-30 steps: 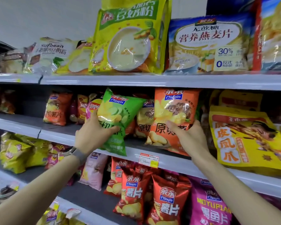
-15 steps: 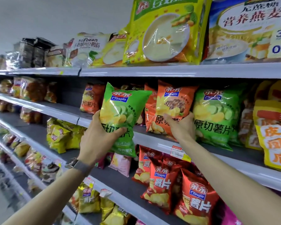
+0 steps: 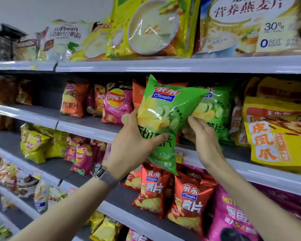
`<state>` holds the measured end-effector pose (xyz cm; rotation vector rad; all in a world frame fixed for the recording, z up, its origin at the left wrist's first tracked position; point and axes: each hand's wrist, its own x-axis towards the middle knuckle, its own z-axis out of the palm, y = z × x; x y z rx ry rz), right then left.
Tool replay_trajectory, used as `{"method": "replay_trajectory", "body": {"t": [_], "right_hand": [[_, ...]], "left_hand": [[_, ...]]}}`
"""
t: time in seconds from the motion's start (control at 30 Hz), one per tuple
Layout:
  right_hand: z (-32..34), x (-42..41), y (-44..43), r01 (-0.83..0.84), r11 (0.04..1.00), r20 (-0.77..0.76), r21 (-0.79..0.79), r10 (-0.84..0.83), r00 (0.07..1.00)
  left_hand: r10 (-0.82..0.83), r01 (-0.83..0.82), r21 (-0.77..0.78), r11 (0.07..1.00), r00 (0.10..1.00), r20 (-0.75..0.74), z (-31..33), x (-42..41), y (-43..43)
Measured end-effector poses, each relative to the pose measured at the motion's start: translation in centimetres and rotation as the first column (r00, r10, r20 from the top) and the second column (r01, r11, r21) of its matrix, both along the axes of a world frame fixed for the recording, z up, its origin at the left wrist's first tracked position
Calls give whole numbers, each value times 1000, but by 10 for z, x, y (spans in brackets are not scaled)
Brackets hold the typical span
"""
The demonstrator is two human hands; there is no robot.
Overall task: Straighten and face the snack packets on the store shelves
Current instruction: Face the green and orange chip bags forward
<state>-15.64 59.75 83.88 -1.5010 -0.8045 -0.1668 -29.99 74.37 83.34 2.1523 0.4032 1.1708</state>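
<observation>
The middle shelf (image 3: 87, 131) carries rows of snack bags. A green chip bag (image 3: 165, 108) is held tilted in front of it, above the near edge, just ahead of a second green bag (image 3: 215, 110) standing to the right. The left hand (image 3: 134, 145) grips its lower left part, thumb across the front. The right hand (image 3: 205, 141) lays straight fingers against its right edge. A watch (image 3: 101, 171) sits on the left wrist.
</observation>
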Motion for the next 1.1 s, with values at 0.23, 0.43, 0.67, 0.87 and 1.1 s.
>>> {"method": "replay_trajectory", "body": {"t": [0.23, 0.43, 0.67, 0.87, 1.1], "right_hand": [[19, 19, -60, -23, 987, 6, -159, 25, 1000], [64, 61, -78, 82, 991, -41, -103, -87, 995], [64, 76, -87, 93, 995, 52, -42, -91, 994], [36, 74, -98, 49, 988, 76, -143, -38, 996], [33, 67, -108, 89, 967, 97, -238, -68, 993]], "left_hand": [[-117, 119, 30, 992, 992, -56, 16, 42, -50], [-348, 346, -66, 936, 937, -25, 44, 77, -74], [-444, 442, -123, 888, 896, 11, 45, 96, -76], [-432, 426, -130, 895, 901, -22, 12, 97, -70], [-370, 364, -72, 928, 925, -89, 15, 92, -82]]}}
